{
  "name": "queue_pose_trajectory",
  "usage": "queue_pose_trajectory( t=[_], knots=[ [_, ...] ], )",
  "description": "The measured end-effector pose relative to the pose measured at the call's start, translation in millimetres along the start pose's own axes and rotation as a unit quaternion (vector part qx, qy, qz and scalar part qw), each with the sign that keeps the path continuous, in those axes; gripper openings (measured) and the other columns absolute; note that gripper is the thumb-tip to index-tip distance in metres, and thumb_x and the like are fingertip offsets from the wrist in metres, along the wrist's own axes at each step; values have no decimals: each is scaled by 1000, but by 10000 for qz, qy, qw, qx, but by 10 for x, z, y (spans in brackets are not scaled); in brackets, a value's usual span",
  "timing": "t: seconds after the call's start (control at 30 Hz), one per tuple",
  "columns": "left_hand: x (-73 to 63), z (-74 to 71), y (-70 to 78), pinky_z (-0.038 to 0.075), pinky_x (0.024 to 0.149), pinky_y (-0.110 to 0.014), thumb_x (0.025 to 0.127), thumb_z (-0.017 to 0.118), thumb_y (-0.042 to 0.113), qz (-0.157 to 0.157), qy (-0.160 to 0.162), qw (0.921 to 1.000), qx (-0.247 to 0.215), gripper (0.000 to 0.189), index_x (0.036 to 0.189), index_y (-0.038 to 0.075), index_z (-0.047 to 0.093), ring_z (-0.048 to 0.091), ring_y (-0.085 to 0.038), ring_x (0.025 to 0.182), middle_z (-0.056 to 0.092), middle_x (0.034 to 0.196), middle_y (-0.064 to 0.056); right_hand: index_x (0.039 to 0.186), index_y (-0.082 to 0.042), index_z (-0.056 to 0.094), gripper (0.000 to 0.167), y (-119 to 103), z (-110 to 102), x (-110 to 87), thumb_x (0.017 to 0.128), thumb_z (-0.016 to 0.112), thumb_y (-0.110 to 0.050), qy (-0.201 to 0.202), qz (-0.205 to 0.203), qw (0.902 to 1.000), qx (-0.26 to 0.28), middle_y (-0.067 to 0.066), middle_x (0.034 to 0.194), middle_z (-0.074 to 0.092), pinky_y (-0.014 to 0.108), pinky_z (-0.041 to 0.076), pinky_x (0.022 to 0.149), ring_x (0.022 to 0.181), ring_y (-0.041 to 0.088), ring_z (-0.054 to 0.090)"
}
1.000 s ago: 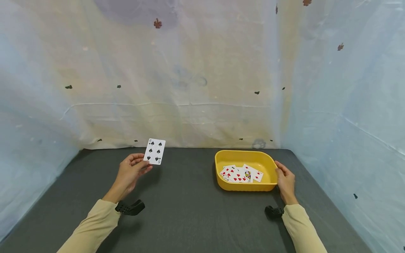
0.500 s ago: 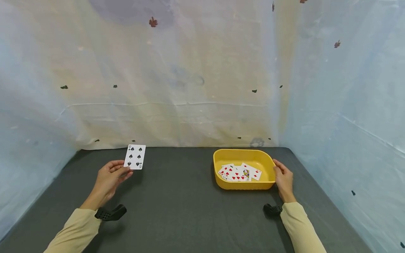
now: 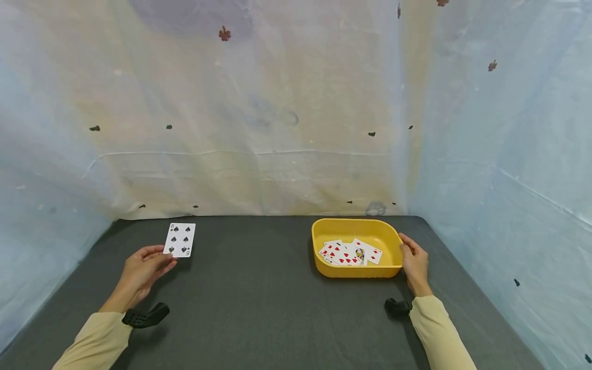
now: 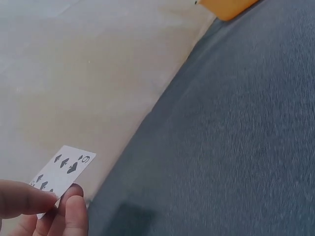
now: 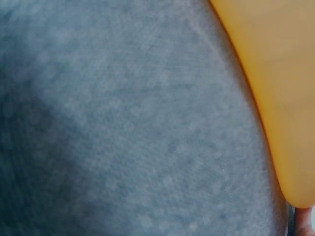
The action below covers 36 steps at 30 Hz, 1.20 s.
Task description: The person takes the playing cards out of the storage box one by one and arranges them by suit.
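My left hand (image 3: 143, 272) pinches a six of spades playing card (image 3: 180, 240) by its lower left corner, thumb on the face, above the left part of the table. In the left wrist view the same card (image 4: 64, 172) sits tilted between thumb and fingers. At the right, my right hand (image 3: 416, 264) grips the right rim of a yellow plastic tub (image 3: 358, 272), thumb over the edge. Inside the tub lie several face-up playing cards (image 3: 347, 254), hearts and diamonds among them, overlapping. The right wrist view shows mostly the tub's wall (image 5: 285, 98) and a fingertip at its corner.
A dark grey cloth covers the table (image 3: 259, 308). Pale patterned sheeting (image 3: 259, 128) hangs along the back and both sides. Each wrist wears a black band with a camera (image 3: 145, 316).
My left hand has moved left and slightly toward me, carrying the six of spades. The right hand and the yellow tub have stayed in place; the head view shifted slightly.
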<state>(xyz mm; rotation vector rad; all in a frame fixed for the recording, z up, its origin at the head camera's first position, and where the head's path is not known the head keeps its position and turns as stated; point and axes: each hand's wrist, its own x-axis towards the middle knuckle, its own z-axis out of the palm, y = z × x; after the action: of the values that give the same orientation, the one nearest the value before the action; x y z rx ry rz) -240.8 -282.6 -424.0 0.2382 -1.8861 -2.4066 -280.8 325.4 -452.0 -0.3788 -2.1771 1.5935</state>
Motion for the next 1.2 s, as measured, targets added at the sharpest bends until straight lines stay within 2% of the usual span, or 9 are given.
queue_pose_trajectory(
  t=[0.23,0.43,0.63,1.0,1.2],
  knots=[
    [61,-115,-62,54,79,-31,90,58,-10,-471,173,9979,402,34,118,-6,40,67,-11,77,60,86,-3,141,-2,49,40,-9,-3,-21,104,42,-16,-27,19,10000,41,17,142,47,30,44,96,122,29,49],
    [87,-180,-93,54,80,-30,90,59,-9,-708,200,9943,776,39,123,-10,39,67,-11,76,56,91,-8,141,-2,49,39,1,-7,-39,104,42,-14,-64,-16,9999,107,18,142,47,19,46,89,121,29,50],
    [113,-184,-95,55,76,-31,90,57,-10,-752,355,9887,1247,44,127,-15,35,65,-10,72,55,92,-12,140,-2,50,39,3,-5,-42,104,41,-15,-58,-47,9999,145,18,141,47,13,46,81,120,30,51],
    [153,-244,-114,56,68,-29,88,57,-11,-569,299,9762,2071,45,126,-18,34,66,-11,69,60,85,-11,140,-3,50,40,2,-1,-38,104,42,-15,6,-27,9999,155,16,141,48,14,46,83,120,28,50],
    [166,-279,-130,56,61,-27,87,58,-9,-471,413,9629,2625,42,123,-18,39,63,-9,66,61,79,-5,141,-4,50,40,-6,-4,-37,104,41,-15,-16,-57,9999,156,16,141,47,15,46,85,120,28,50]
  ],
)
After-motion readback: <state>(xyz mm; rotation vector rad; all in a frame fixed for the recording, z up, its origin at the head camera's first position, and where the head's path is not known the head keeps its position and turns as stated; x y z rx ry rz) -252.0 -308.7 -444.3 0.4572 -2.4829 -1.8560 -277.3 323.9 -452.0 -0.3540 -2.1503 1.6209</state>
